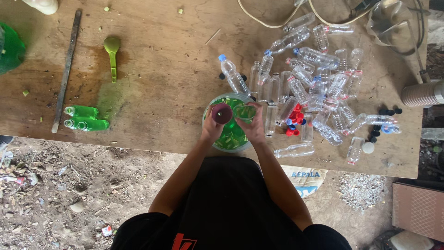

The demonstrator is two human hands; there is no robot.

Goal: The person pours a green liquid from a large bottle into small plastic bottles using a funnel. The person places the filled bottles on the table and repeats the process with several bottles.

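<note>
My left hand (211,130) grips a small dark red cup (222,113). My right hand (254,128) grips a small clear bottle (244,112) with green liquid in it, mouth up. Both hands hover close together over a round bowl (206,121) of green liquid with pale pieces floating in it. The bowl stands at the near edge of a worn wooden table (166,74).
A heap of empty clear plastic bottles (314,88) lies right of the bowl, with red and blue caps (293,122) and black caps (387,112). Three filled green bottles (85,118) lie at left, near a green scoop (112,53) and a long metal bar (66,69).
</note>
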